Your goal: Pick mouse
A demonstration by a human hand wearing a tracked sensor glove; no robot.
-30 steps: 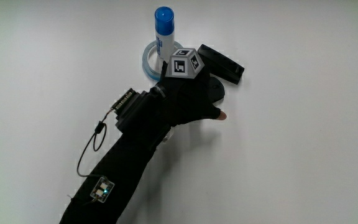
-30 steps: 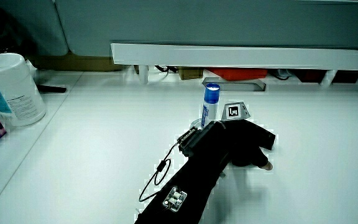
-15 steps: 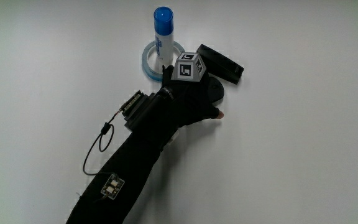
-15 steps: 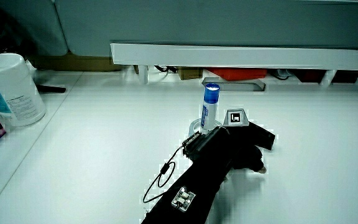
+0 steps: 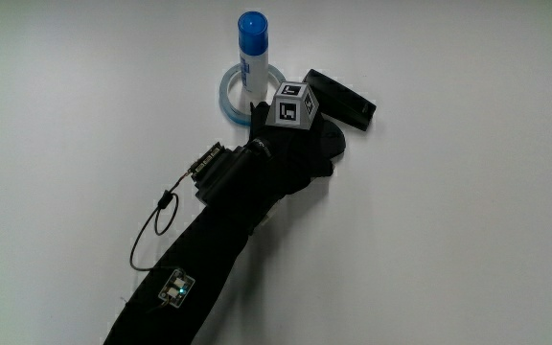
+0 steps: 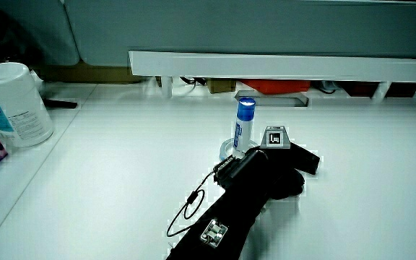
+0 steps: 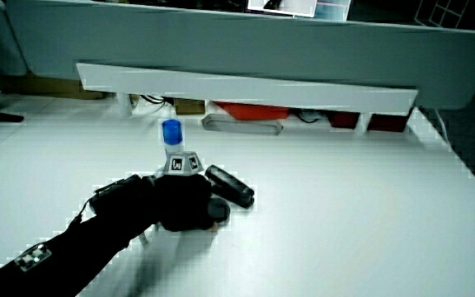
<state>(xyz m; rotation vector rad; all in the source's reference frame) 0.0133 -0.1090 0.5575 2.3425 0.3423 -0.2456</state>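
The black mouse [image 5: 333, 141] lies on the white table between a black flat bar [image 5: 345, 98] and the person, and only its rounded end shows from under the glove. The hand [image 5: 290, 155] rests on top of it, fingers curled down around its body, with the patterned cube [image 5: 292, 103] on its back. In both side views the hand [image 6: 276, 177] [image 7: 180, 203] covers most of the mouse [image 7: 218, 211]. The forearm runs from the mouse toward the person.
A blue-capped tube [image 5: 253, 48] stands upright inside a clear tape ring [image 5: 226, 92], close beside the hand. The black bar [image 7: 231, 187] lies just past the mouse. A white wipes canister [image 6: 13, 101] stands at the table's edge. A low partition [image 6: 280, 66] bounds the table.
The bare fingertip that showed beside the mouse has tucked in as the fingers closed around it. The hand stays over the mouse; the tube, ring and bar have not moved.
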